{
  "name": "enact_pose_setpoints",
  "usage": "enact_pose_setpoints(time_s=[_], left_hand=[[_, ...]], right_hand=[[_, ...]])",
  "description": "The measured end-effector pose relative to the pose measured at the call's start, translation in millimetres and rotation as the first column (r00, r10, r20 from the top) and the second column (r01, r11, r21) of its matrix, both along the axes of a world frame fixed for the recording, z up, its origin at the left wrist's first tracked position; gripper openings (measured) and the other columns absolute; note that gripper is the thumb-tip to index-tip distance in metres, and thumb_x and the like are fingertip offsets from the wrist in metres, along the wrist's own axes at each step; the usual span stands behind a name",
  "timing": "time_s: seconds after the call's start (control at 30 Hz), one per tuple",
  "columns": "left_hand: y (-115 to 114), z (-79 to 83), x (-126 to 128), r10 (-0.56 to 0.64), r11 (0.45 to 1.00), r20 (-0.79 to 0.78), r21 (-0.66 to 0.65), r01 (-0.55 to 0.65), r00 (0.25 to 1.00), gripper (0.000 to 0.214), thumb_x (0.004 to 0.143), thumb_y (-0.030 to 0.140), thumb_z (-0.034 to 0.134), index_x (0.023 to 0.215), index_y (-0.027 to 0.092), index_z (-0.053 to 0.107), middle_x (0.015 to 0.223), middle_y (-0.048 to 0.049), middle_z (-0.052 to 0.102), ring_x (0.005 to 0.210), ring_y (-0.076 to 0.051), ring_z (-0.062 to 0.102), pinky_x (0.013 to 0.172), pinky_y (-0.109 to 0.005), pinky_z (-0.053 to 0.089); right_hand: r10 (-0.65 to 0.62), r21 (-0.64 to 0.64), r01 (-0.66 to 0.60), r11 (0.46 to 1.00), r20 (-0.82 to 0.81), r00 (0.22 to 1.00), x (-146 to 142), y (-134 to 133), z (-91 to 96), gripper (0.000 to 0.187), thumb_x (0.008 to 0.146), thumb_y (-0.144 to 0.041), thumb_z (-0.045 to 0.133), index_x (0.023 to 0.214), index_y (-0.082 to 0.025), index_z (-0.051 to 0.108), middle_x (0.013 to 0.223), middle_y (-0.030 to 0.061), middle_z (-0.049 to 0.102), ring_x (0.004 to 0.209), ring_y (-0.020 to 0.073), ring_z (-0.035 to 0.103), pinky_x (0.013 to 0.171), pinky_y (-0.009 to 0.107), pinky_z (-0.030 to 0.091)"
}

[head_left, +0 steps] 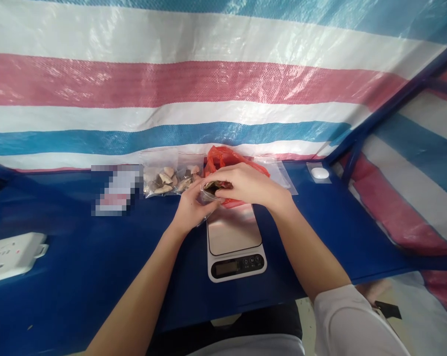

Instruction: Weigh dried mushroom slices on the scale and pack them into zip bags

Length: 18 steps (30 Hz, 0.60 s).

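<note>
My left hand (191,206) and my right hand (245,185) meet above the far end of a small kitchen scale (234,242). Together they grip a small clear plastic bag (213,190) with dark brownish pieces inside; the left hand cups it from below and the right hand's fingers pinch its top. A red plastic bag (223,157) lies just behind my hands. Two clear bags of pale shell-like pieces (171,179) lie to the left of it.
The blue table (78,277) carries a white power strip (12,254) at the left edge, a blurred card (115,190), an empty clear bag (283,173) and a small white oval object (320,173) at the back right. A striped tarp (208,84) walls the back.
</note>
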<state>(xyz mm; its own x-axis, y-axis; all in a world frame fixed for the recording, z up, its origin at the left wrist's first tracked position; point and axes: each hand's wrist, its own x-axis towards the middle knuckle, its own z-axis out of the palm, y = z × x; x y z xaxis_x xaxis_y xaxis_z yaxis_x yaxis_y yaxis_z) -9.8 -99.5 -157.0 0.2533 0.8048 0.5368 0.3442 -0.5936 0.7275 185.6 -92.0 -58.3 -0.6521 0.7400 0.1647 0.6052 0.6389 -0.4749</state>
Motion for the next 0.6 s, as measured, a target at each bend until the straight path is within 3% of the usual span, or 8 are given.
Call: enact_pose_setpoints(time_s=[0.1, 0.37, 0.6], left_hand=[[-0.1, -1.2, 0.0, -0.003, 1.000, 0.018, -0.009, 0.004, 1.000, 0.039, 0.079, 0.035, 0.080, 0.113, 0.017, 0.072, 0.110, -0.0082, 0.074, 0.104, -0.026, 0.070, 0.096, -0.038, 0.055], [-2.5, -4.7, 0.8, 0.012, 0.997, 0.037, -0.072, -0.009, 0.999, 0.055, 0.076, 0.045, 0.083, 0.123, 0.018, 0.070, 0.124, -0.0115, 0.073, 0.118, -0.031, 0.068, 0.108, -0.046, 0.051], [-2.3, -7.1, -1.0, 0.046, 0.996, 0.043, -0.077, -0.043, 0.998, 0.084, 0.071, 0.052, 0.085, 0.143, 0.019, 0.056, 0.145, -0.0148, 0.062, 0.136, -0.034, 0.057, 0.117, -0.051, 0.043]], right_hand=[[0.030, -0.012, -0.030, 0.999, 0.006, 1.000, -0.6, 0.9, -0.2, 0.039, 0.090, -0.015, 0.065, 0.122, -0.035, 0.074, 0.116, -0.0048, 0.077, 0.104, 0.0172, 0.068, 0.088, 0.028, 0.050], [0.004, -0.071, -0.001, 0.997, 0.036, 0.999, -0.9, -1.0, 1.1, 0.048, 0.085, -0.011, 0.065, 0.122, -0.040, 0.073, 0.090, -0.0078, 0.075, 0.088, 0.0147, 0.066, 0.072, 0.024, 0.045], [-0.006, -0.106, 0.005, 0.994, -0.005, 1.000, 0.5, -2.0, 2.6, 0.042, 0.085, -0.012, 0.066, 0.120, -0.034, 0.074, 0.079, -0.0065, 0.070, 0.074, 0.0129, 0.061, 0.067, 0.024, 0.041]])
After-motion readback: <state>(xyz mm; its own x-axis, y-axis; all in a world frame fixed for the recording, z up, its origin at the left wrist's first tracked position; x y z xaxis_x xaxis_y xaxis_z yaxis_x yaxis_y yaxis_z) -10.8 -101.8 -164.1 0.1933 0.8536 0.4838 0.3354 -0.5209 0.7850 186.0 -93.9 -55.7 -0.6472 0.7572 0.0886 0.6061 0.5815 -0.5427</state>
